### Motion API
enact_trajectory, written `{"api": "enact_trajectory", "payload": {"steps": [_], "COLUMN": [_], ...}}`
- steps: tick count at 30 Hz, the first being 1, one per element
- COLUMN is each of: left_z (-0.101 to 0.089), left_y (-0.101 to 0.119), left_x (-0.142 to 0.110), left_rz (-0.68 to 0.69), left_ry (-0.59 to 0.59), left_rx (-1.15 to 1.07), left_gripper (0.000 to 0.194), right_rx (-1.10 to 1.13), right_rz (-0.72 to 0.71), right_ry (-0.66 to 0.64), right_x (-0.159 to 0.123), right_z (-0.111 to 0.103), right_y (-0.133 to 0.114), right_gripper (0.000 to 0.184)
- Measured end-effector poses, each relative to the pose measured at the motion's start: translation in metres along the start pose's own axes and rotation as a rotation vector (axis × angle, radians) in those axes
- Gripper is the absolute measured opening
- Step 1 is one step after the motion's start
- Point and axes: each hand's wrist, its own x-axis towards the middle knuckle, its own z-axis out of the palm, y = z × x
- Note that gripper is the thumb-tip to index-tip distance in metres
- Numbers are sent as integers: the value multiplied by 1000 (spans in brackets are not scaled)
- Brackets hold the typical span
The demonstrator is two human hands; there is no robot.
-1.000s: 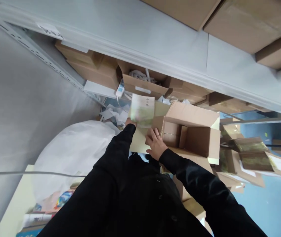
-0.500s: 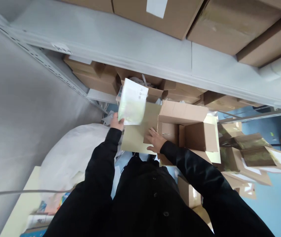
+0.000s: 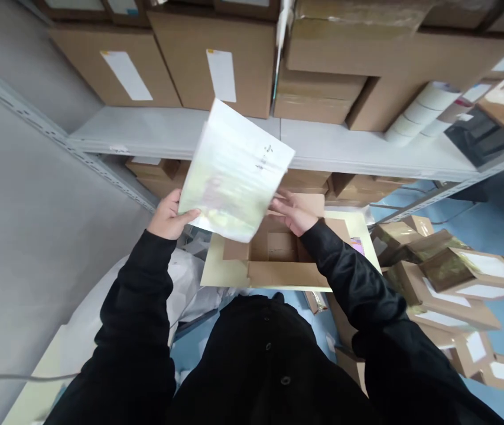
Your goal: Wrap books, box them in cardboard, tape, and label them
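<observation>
My left hand grips a thin picture book by its lower left corner, thumb on top of the cover. The cover is white and pale green with a blurred picture and some small print. The book is tilted and held up over an open cardboard box. At the book's right edge is my right hand, fingers stretched out and apart; their tips are partly hidden by the edge, so contact is unclear. The box lies with its flaps spread on a pale yellow board, and its visible inside is bare cardboard.
A grey shelf crosses ahead, bearing large cardboard boxes and white rolls. More boxes sit underneath it. Taped cartons are piled on the blue floor at right. A white plastic bag bulges at left beside the wall.
The book has come up and closer in my left hand. My right hand has left the box's flap and moved up to the book's right edge. The box has been turned, and the view has tilted upward.
</observation>
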Motion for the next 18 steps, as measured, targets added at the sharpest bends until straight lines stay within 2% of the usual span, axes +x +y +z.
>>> {"api": "enact_trajectory", "payload": {"steps": [2,5,8,11,14,18], "left_z": [20,50,83,118,152,184], "left_y": [12,20,22,21,15,-7], "left_x": [9,29,52,68,76,78], "left_rz": [0,9,2,-55,-87,-53], "left_ry": [-149,-348,-501,-604,-683,-804], "left_rx": [-22,-15,19,175,401,620], "left_gripper": [57,58,55,42,36,39], "right_rx": [143,204,134,-40,-297,-720], "right_rz": [-7,-23,-30,0,48,170], "right_ry": [33,68,123,110,109,220], "right_x": [-10,-25,-36,-43,-48,-56], "right_z": [-25,-69,-111,-143,-159,-157], "right_y": [-9,-15,-10,9,39,79], "right_gripper": [67,54,45,41,41,46]}}
